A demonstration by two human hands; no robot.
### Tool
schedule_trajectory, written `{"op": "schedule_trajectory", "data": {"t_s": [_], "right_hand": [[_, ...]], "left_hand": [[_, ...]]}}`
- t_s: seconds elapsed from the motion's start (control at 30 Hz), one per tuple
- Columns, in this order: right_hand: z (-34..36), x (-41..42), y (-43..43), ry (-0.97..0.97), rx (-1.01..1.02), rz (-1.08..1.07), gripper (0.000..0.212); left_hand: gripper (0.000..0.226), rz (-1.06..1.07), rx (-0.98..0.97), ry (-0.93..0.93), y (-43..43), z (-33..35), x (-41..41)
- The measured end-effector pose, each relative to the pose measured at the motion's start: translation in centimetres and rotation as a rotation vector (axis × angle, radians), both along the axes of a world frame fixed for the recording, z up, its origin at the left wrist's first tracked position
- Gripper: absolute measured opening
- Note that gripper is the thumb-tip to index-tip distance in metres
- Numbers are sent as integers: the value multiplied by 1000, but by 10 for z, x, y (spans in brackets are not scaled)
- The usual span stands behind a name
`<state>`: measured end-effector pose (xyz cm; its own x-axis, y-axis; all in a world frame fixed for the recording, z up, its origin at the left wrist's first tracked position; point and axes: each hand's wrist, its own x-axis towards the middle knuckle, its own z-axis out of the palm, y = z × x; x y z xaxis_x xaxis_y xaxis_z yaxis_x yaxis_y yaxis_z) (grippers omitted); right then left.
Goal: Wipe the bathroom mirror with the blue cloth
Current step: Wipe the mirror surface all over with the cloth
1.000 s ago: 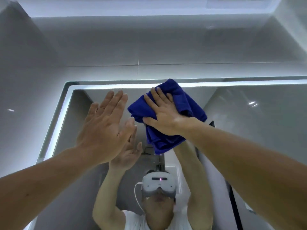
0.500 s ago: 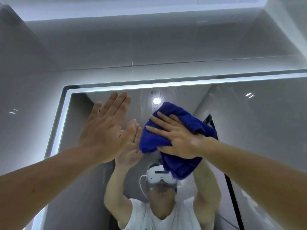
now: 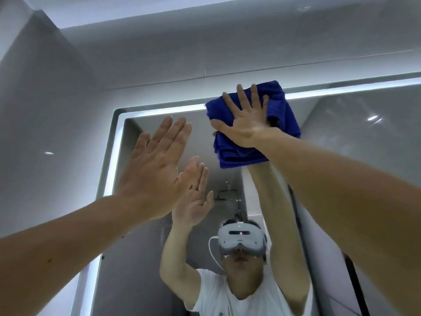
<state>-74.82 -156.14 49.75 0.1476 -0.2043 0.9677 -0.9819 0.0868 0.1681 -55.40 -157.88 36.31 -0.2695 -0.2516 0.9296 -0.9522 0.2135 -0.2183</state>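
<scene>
blue cloth (image 3: pixel 239 156) higher, in thick folds

The wall mirror (image 3: pixel 364 160), edged by a lit strip (image 3: pixel 111 165), carried the folded blue cloth (image 3: pixel 283 110) flat against its glass at the top edge, overlapping the strip, pressed there by the right hand (image 3: pixel 248 124).

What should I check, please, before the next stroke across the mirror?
1. Right hand pressing flat on the blue cloth: ok.
2. Blue cloth folded, no loose end hanging: ok.
3. Blue cloth against the mirror at its lit top edge: ok.
4. Left hand apart from the blue cloth, to its left: ok.
5. Left hand off the mirror: cannot tell.
6. Mirror free of streaks: cannot tell.
</scene>
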Motion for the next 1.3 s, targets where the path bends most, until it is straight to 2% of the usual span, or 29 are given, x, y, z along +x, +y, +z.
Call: {"op": "schedule_trajectory", "data": {"t_s": [0.07,0.17,0.37,0.6,0.7,0.83,0.9,1.0,1.1,1.2,1.3], "right_hand": [[-17,-1,-1,153,6,19,80],[-55,4,-2,308,59,43,74],[-173,-7,10,472,142,128,68],[-307,-29,26,562,239,-7,78],[-317,-38,33,652,281,-43,78],[-282,-58,37,775,325,-35,72],[-246,-67,37,659,284,-27,70],[-195,-63,34,318,177,11,69],[-185,-36,23,103,80,22,70],[-206,-19,20,23,32,12,72],[-241,-14,19,66,38,28,74]], "left_hand": [[64,-176,-147,7,25,-2,19],[76,-339,-169,26,51,-10,14],[78,-379,-133,40,58,-20,8],[78,-400,-67,54,66,-42,5],[78,-385,-26,53,65,-56,3],[76,-371,-12,26,56,-68,2],[74,-375,-30,14,52,-69,2],[73,-373,-49,36,47,-68,-1],[71,-402,-40,51,45,-69,-8],[72,-439,-36,49,43,-77,-13],[71,-436,-34,41,38,-92,-15]]}}
